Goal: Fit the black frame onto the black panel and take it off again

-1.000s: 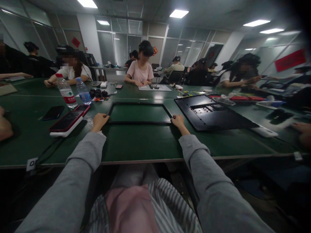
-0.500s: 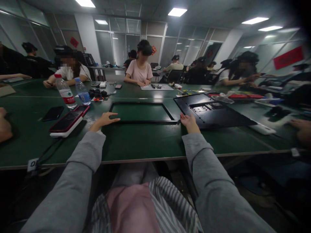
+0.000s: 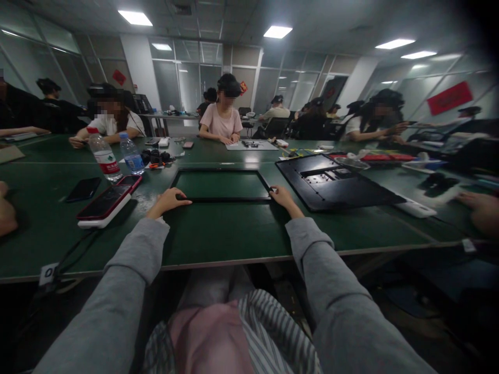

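Observation:
A thin black rectangular frame (image 3: 230, 200) lies on the green table in front of me, its middle open so the table shows through. My left hand (image 3: 169, 201) grips its near left corner, thumb along the near bar and fingers around the outer side. At the near right corner, my right hand (image 3: 283, 197) has its fingers closed on the bar. A large black panel (image 3: 343, 189), like a monitor's back cover with a rectangular cutout, rests to the right of my right hand, apart from it.
On the left are a red-cased phone (image 3: 111, 196) on a white block, a dark phone (image 3: 83, 189) and two bottles, one red-capped (image 3: 105, 158), one blue-capped (image 3: 131, 156). A white device (image 3: 415, 208) sits by the panel's right corner. A person (image 3: 222, 117) sits opposite.
My right hand has turned and moved left, closing on the frame's right corner. The fingers of my left hand have closed around the left corner. The view has tilted slightly.

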Demonstrator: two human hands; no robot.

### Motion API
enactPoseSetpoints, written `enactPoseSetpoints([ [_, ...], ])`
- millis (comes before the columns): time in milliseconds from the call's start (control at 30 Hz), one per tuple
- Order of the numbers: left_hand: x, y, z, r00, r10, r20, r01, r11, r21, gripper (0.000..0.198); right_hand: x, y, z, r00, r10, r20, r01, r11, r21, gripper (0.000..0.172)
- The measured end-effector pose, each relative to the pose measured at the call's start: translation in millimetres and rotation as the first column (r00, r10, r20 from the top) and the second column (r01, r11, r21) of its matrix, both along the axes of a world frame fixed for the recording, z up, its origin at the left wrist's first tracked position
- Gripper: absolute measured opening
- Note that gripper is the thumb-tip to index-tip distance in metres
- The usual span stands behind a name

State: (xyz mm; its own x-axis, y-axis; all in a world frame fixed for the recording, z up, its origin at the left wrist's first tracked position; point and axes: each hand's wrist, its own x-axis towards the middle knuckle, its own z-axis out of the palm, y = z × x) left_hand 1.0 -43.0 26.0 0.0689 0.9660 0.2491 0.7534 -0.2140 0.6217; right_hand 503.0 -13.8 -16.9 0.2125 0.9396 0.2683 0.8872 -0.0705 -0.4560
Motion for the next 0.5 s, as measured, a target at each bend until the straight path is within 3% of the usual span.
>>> enactPoseSetpoints([
  [267,-12,18,-15.7,0.997,0.005,-0.080,-0.010,0.998,-0.065,0.042,0,0,2.3,0.999,0.030,-0.040,-0.030,1.000,-0.004,0.044],
  [367,-14,22,-18.7,1.000,-0.008,-0.026,0.007,0.998,-0.067,0.039,1,-5,12.1,0.996,-0.029,-0.088,0.038,0.994,0.101,0.048],
  [433,-14,22,-17.4,1.000,-0.012,0.029,0.013,0.998,-0.059,0.039,7,-12,22.5,0.970,-0.198,-0.138,0.229,0.935,0.270,0.054],
  [500,-12,21,-14.5,0.995,0.004,0.104,0.001,0.999,-0.045,0.041,20,-21,32.8,0.876,-0.406,-0.261,0.482,0.777,0.406,0.062],
])
